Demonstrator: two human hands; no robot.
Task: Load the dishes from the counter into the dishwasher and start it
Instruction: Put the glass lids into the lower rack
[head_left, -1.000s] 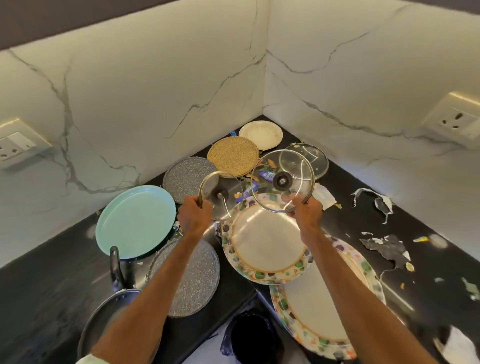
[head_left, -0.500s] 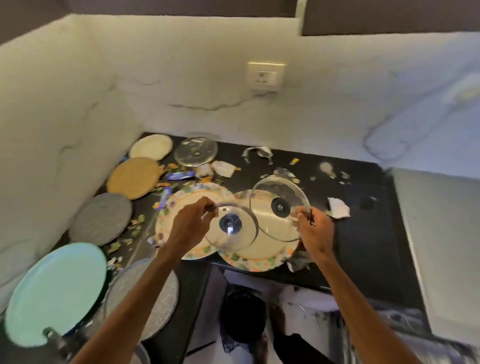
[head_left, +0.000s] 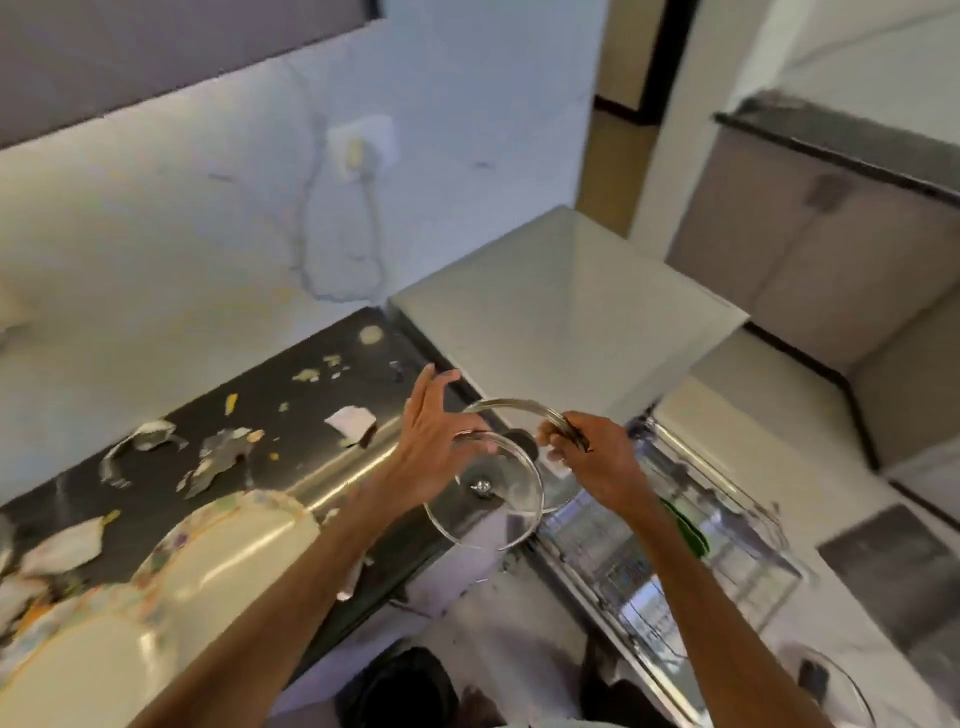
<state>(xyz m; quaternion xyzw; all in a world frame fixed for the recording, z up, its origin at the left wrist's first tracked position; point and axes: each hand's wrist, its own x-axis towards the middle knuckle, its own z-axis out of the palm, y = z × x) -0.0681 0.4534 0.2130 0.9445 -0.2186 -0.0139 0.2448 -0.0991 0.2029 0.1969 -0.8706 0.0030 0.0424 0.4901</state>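
My left hand (head_left: 431, 447) holds a small glass lid (head_left: 493, 504) with a metal knob by its rim; some fingers stick out straight. My right hand (head_left: 587, 452) grips the rim of a larger glass lid (head_left: 519, 410) with a dark knob. Both lids hang in the air past the counter's right end, over the pulled-out dishwasher rack (head_left: 691, 530). Two floral-rimmed plates (head_left: 228, 551) lie on the black counter (head_left: 291, 415) at the lower left. The frame is blurred by motion.
Torn paper scraps and crumbs (head_left: 218, 457) litter the counter. A pale appliance top (head_left: 561, 312) stands right of the counter. A green item (head_left: 691, 530) sits in the rack. Another glass lid (head_left: 831, 686) shows at the bottom right. A wall socket (head_left: 363, 145) is on the backsplash.
My view and both hands have swung right, carrying the two glass lids away from the plates to above the dishwasher rack. The corner dishes have left the view.
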